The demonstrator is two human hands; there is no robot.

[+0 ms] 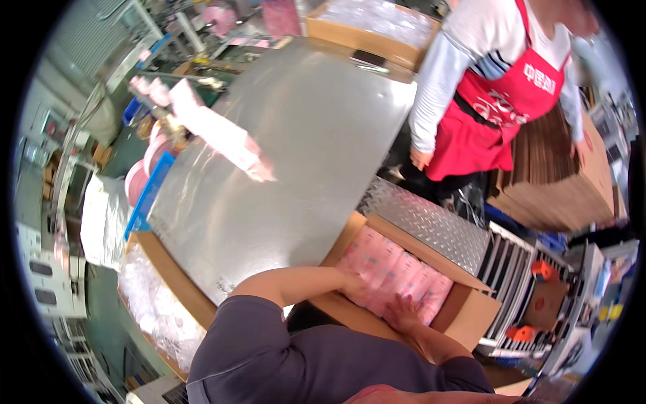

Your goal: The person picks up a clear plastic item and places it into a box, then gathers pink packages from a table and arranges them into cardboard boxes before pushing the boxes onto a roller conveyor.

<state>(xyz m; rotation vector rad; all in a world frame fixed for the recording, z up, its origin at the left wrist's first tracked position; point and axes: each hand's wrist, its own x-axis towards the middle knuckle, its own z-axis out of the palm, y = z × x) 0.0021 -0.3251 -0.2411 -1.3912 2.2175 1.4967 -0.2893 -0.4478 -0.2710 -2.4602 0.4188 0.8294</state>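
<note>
box (464, 313) at the table's (296, 155) near edge looks nearly full of pink packs (397, 273). left hand (351, 283) and right hand (402, 313) press flat on packs, fingers spread. flaps not yet closed.

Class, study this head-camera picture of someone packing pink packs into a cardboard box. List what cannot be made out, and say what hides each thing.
- Left hand: fingers buried among the pink packs, so its grip is hidden.
- Right hand: lies flat on the packs; the palm side is unseen.
- Cardboard box: the near wall is hidden by the person's arms and shoulders.
- Pink packs on the metal table: blurred.
- Co-worker in the red apron: the head is cut off by the top edge.
</note>
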